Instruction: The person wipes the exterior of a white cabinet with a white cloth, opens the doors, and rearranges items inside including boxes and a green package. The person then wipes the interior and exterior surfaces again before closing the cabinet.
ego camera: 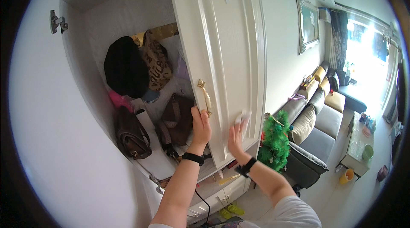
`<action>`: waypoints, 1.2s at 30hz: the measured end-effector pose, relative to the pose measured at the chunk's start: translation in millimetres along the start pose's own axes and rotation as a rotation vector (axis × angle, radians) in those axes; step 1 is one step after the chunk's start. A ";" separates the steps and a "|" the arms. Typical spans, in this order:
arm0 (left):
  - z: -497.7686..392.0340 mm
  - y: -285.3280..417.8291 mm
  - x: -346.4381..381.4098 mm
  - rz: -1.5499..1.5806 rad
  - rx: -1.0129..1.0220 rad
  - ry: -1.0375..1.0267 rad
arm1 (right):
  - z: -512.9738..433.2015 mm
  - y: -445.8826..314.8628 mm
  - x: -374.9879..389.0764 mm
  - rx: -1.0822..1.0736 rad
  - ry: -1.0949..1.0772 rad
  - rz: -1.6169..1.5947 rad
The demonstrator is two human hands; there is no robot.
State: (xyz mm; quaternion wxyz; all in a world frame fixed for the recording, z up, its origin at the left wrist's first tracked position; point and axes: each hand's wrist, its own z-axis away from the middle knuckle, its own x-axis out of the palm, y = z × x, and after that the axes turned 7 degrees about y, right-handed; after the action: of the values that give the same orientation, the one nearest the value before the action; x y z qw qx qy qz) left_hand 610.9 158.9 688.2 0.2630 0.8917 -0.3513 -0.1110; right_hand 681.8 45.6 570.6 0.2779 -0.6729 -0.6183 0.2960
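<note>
A white cabinet door (230,55) with raised panel moulding stands swung outward in front of me. My left hand (201,127) grips its edge just below the gold pull handle (205,96). My right hand (236,138) presses a white cloth or wipe (243,120), blurred, flat against the lower part of the door panel. Inside the cabinet, a black hat (126,68) and a brown printed cloth bag (157,64) hang at the back. Dark brown handbags (133,135) rest on the shelf below, one partly hidden behind my left hand.
Another white door (61,116) stands at the left. A small green tinsel tree (275,141) is close by my right arm. Beyond it are a grey sofa (320,132) and a low table (355,144). Yellow-green slippers (235,209) lie on the floor below.
</note>
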 end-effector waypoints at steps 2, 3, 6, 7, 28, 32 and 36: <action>0.3 -3.2 0.6 0.000 -0.003 0.003 | -52.8 -24.0 -5.9 -0.111 0.001 0.082; 0.4 -4.8 0.9 -0.007 -0.007 0.009 | -78.8 -38.5 -9.4 -0.112 -0.024 0.119; 0.9 -8.0 0.4 0.016 -0.008 0.000 | -140.3 -82.7 -14.7 -0.374 0.035 0.136; 0.9 -8.2 0.1 0.044 -0.002 -0.006 | -153.2 -94.3 -16.3 -0.394 0.020 0.114; 5.5 28.2 0.8 -0.071 -0.123 0.003 | -159.2 -180.1 -70.2 -0.771 0.032 0.032; 9.2 27.2 2.4 -0.064 -0.099 0.029 | -257.9 -289.0 -29.9 -1.000 -0.066 0.243; 3.4 17.5 1.2 -0.102 -0.119 0.025 | -298.0 -354.7 3.1 -1.114 0.110 0.444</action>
State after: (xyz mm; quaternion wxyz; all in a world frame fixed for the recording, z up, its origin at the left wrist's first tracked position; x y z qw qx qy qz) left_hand 600.5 146.0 694.9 0.3140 0.8926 -0.2948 -0.1336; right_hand 666.4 75.0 1032.6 -0.1533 -0.8446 -0.5098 -0.0571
